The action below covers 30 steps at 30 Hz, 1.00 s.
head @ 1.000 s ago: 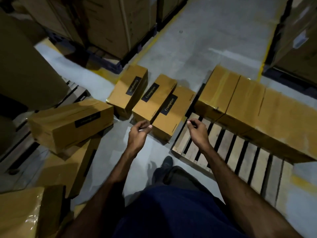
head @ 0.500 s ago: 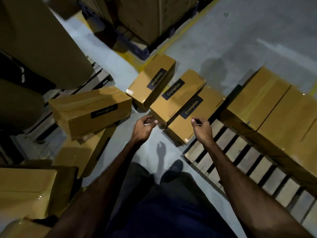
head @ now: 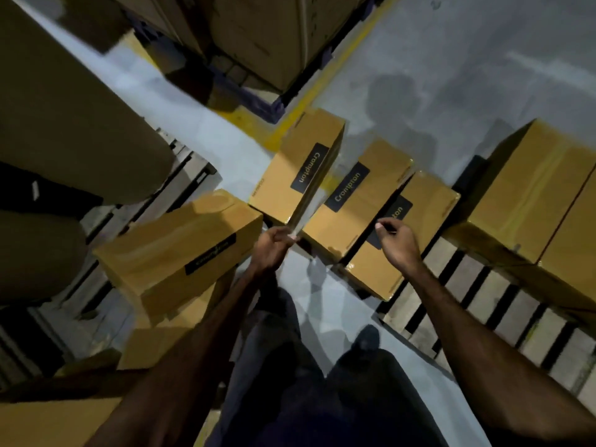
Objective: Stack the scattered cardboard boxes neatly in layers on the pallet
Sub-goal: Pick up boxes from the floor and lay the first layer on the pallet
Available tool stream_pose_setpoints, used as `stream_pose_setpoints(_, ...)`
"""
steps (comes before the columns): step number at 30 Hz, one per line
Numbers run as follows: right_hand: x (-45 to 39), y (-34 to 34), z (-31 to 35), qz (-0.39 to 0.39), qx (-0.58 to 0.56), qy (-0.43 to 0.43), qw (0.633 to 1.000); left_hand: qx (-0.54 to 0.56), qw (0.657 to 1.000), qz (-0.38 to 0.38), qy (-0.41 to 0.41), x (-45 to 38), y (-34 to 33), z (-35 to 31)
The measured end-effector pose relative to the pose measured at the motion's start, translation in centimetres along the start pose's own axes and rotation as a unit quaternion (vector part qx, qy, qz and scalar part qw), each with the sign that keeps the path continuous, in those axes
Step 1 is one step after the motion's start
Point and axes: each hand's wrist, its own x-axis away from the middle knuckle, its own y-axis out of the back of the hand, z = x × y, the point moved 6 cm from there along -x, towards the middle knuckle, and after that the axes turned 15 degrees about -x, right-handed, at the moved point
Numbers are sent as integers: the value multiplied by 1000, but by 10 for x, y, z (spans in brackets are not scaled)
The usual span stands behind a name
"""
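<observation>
Three brown "Crompton" boxes lie side by side on the grey floor: the left box (head: 300, 169), the middle box (head: 351, 201) and the right box (head: 406, 253), whose near end leans on the wooden pallet (head: 483, 298). Larger brown boxes (head: 535, 188) stand in a row on the pallet's far side. My left hand (head: 274, 246) reaches the near corner of the left box, its fingertips touching that corner. My right hand (head: 398, 240) hovers over the right box with loosely curled fingers, holding nothing.
A tilted box (head: 180, 250) rests on another box (head: 167, 333) at my left, with one more at the bottom left (head: 48, 424). Tall carton stacks (head: 258, 33) stand behind a yellow floor line (head: 309, 101). A second pallet (head: 180, 175) lies left. My shoe (head: 367, 340) is on the floor.
I have stepped closer and the view swung left. Both hands moved forward: the left one reached the left box's corner, the right one came over the right box.
</observation>
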Motion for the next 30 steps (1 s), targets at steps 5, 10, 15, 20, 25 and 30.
stream_pose_setpoints(5,-66,-82,11,-20,-13,-49,999,-94,995,32,-6,-137,35,37)
stream_pose_setpoints(10,-151,-165,-15,-25,-33,-74,996,-179,982,48,-19,-260,26,49)
stream_pose_setpoints(15,-241,-216,-64,-18,-29,-64,997,-312,942,71,-97,-375,-49,72)
stream_pose_setpoints(20,-301,-246,-126,-22,-21,-79,996,-466,874,77,-114,-444,-117,105)
stream_pose_setpoints(25,-321,-279,-163,-21,-31,-101,994,-497,861,53,-90,-471,-121,139)
stream_pose_setpoints(30,-337,-320,-174,-18,-92,-144,985,-425,901,51,-63,-498,-85,137)
